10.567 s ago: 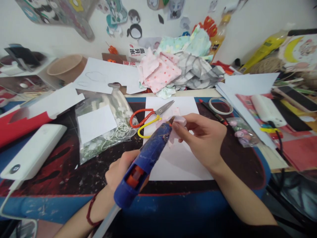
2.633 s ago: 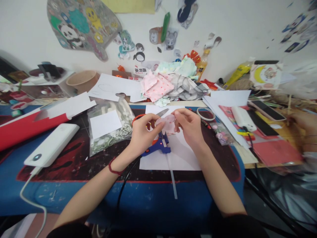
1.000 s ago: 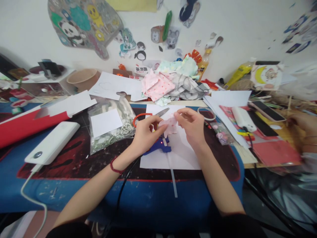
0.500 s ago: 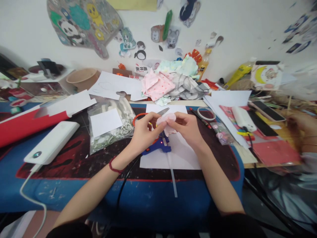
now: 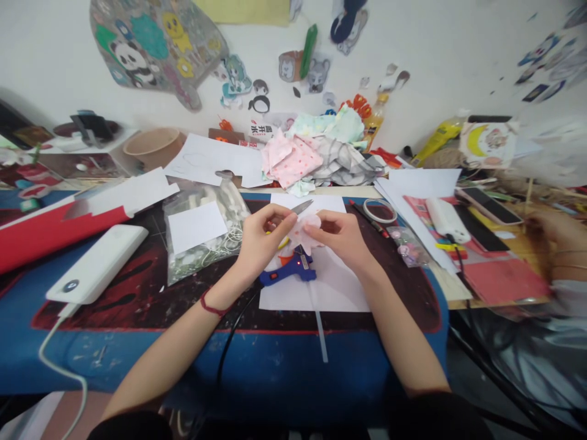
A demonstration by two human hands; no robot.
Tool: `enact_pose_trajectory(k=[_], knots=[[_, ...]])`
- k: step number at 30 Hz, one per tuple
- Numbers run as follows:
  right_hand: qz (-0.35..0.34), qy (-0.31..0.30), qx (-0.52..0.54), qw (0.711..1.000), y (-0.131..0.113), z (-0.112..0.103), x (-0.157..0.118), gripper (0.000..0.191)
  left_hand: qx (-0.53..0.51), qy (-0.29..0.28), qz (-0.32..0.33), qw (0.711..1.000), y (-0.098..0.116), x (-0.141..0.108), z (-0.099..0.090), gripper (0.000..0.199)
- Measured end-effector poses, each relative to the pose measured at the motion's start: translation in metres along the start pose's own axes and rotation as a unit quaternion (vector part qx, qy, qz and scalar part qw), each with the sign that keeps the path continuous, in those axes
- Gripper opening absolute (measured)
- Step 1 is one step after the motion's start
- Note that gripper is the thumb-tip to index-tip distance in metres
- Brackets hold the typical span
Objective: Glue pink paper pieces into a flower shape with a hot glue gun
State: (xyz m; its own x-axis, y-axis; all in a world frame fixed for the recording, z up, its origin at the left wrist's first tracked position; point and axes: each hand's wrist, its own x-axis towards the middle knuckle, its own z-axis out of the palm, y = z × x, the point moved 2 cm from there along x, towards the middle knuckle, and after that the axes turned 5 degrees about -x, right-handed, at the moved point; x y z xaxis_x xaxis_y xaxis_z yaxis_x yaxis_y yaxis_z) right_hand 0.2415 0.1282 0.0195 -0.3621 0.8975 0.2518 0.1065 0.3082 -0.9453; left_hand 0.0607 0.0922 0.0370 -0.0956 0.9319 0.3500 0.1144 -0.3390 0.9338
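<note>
Between my two hands is a small piece of pale pink fabric (image 5: 304,237) with an uneven, petal-like outline. My left hand (image 5: 263,235) pinches its left edge between thumb and fingers. On the other side, my right hand (image 5: 340,235) grips its right edge, thumb on top. Just below the fabric lies a blue glue gun (image 5: 291,269) with a small red light lit and a clear glue stick (image 5: 322,333) poking out toward me. Scissors (image 5: 302,206) lie behind, blades showing and handles mostly covered by my left hand. White paper (image 5: 339,287) is underneath.
To the left are a clear bag of white cords (image 5: 206,238) and a white power bank (image 5: 98,263) with a cable. Crumpled fabrics (image 5: 293,159) are piled at the back. A tape ring (image 5: 380,210) and a bead bag (image 5: 407,247) lie right. Another person's hand (image 5: 557,238) is at far right.
The pink fabric has been spread flatter and turned, showing more of its face. My left hand has shifted slightly left and up. The other person's hand stays at the right edge.
</note>
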Motion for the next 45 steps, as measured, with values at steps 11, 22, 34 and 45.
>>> enact_pose_trajectory(k=[11, 22, 34, 45], knots=[[0.008, -0.019, 0.046, 0.999, 0.009, -0.002, 0.003, 0.029, 0.009, -0.076, 0.006, 0.997, -0.007, 0.002, 0.003, 0.017], [-0.008, -0.010, 0.073, 0.997, 0.005, -0.002, 0.006, 0.025, 0.035, -0.076, 0.022, 0.996, -0.015, 0.001, 0.004, 0.018], [-0.008, -0.033, 0.042, 0.999, 0.007, -0.002, 0.007, 0.031, 0.043, -0.056, 0.034, 0.997, -0.019, 0.001, 0.002, 0.019], [-0.019, -0.050, 0.017, 0.998, 0.003, -0.001, 0.006, 0.031, 0.053, -0.057, 0.038, 0.996, -0.013, 0.000, 0.003, 0.017]])
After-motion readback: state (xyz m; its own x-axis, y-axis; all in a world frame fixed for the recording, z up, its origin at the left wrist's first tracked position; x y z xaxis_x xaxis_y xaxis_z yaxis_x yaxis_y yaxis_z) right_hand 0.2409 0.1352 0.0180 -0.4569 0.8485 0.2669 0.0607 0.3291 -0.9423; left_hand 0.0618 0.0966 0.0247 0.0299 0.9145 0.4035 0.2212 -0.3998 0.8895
